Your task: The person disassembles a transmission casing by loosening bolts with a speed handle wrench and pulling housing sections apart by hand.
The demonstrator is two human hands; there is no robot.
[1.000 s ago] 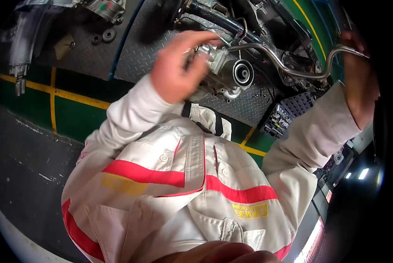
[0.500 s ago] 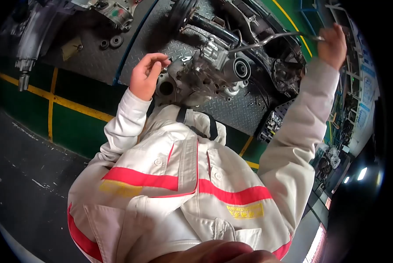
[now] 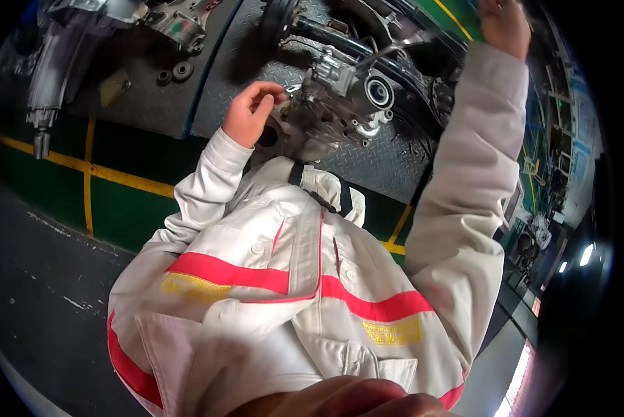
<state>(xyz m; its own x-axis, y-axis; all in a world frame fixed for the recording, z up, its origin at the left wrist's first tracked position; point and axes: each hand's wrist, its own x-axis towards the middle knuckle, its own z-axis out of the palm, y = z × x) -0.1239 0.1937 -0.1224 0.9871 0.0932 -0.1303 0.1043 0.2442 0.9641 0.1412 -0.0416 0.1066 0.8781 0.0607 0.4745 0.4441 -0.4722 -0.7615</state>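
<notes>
While L hand (image 3: 248,118) is being held loosely curled, thumb apart, beside metal assy (image 3: 329,108), a blurred metal bar (image 3: 391,49) is being angled from assy twd R hand (image 3: 504,29); R grip can't be told, fingertips being cut off at top edge; assy is being seen over tread plate (image 3: 388,170)

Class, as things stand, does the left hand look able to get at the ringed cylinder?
Probably yes: the left hand is beside the metal housing, and the ringed cylinder at its other end shows uncovered.
</notes>
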